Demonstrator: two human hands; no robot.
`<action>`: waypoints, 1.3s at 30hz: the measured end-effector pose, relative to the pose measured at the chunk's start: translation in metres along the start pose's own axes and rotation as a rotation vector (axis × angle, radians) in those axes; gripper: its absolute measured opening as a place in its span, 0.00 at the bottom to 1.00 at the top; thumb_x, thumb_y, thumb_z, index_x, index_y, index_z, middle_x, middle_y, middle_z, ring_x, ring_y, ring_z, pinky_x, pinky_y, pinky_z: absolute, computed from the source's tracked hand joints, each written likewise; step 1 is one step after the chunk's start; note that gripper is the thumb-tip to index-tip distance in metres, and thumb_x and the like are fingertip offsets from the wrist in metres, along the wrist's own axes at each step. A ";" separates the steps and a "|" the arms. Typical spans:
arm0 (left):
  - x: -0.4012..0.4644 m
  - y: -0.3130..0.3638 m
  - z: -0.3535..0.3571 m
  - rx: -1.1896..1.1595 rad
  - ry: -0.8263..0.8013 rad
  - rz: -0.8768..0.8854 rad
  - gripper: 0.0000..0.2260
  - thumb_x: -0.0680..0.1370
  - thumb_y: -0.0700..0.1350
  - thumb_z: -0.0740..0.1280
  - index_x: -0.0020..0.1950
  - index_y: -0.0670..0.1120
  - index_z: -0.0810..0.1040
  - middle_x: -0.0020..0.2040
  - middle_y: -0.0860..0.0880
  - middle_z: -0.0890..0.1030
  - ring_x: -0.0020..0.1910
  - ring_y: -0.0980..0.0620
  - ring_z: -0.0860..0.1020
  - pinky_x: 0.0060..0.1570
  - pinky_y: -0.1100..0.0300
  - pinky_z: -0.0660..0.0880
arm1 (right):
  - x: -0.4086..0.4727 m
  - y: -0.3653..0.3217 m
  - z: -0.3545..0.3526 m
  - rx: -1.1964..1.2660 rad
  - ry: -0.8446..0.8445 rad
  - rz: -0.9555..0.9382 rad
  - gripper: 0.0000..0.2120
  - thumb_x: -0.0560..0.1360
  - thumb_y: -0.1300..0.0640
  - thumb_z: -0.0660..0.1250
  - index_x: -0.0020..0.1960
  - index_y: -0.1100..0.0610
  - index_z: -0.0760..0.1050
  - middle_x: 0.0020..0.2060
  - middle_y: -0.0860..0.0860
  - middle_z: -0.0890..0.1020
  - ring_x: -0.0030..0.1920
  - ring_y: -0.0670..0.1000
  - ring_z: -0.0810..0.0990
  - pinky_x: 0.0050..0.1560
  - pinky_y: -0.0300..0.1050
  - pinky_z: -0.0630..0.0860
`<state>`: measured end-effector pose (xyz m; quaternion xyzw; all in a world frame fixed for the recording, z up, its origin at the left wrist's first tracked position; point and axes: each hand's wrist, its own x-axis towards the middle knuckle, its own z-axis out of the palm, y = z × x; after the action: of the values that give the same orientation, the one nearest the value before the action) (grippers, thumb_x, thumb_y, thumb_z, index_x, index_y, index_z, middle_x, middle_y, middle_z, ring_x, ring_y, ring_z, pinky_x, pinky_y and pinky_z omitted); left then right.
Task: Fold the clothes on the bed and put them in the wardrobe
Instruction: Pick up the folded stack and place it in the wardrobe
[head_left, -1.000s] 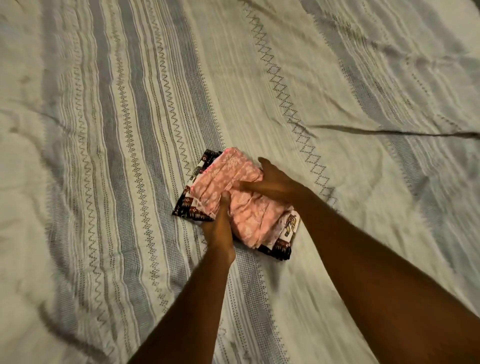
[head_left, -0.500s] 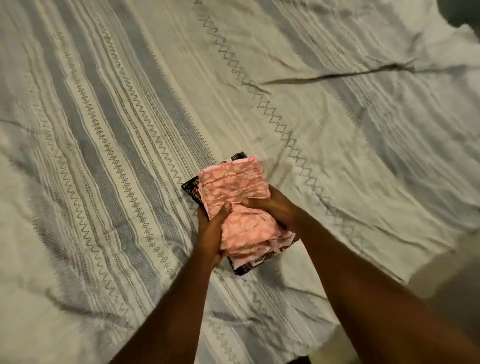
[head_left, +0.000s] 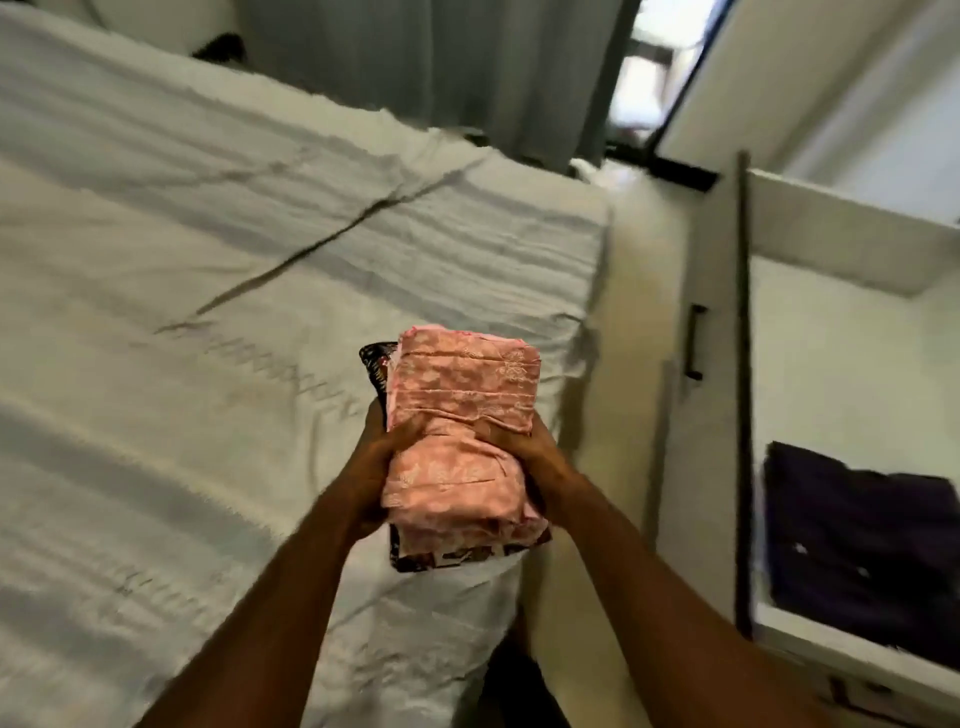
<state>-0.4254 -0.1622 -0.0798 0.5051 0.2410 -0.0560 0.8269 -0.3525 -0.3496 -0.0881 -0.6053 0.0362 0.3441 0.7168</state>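
Left hand & right hand clamp the folded pink cloth w/ a dark patterned cloth under it, lifted above the bed edge. Prob. light, soft, floppy (layers could slide), so squeezing both sides mid-stack suits; wardrobe stands open beyond, at right.

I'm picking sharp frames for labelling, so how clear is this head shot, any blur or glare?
Head view: motion blur smears the bed cover and wardrobe shelf; the pink folded clothes in both hands stay fairly sharp; the window is blown out; lighting is dim.
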 end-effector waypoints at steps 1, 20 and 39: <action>0.007 0.004 0.023 0.010 -0.047 0.006 0.36 0.66 0.55 0.78 0.72 0.52 0.70 0.65 0.46 0.81 0.60 0.45 0.82 0.48 0.53 0.81 | -0.010 -0.010 -0.019 0.021 0.072 -0.022 0.41 0.61 0.52 0.84 0.70 0.58 0.72 0.62 0.56 0.83 0.62 0.58 0.81 0.63 0.55 0.79; 0.186 -0.109 0.545 0.456 -0.779 -0.247 0.30 0.71 0.46 0.73 0.72 0.48 0.69 0.64 0.41 0.80 0.60 0.38 0.81 0.60 0.42 0.78 | -0.123 -0.087 -0.465 0.428 0.879 -0.211 0.45 0.55 0.39 0.85 0.68 0.36 0.70 0.63 0.48 0.81 0.60 0.56 0.82 0.61 0.61 0.79; 0.389 -0.239 0.663 1.573 -0.535 0.247 0.36 0.70 0.69 0.68 0.74 0.55 0.68 0.72 0.48 0.73 0.71 0.42 0.71 0.66 0.39 0.69 | 0.054 -0.082 -0.667 0.131 1.375 0.324 0.53 0.64 0.37 0.79 0.78 0.57 0.57 0.71 0.60 0.68 0.69 0.64 0.71 0.64 0.58 0.74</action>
<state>0.0626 -0.7906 -0.2026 0.9268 -0.1298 -0.2347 0.2629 -0.0241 -0.9229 -0.2211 -0.6280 0.5909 -0.0166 0.5062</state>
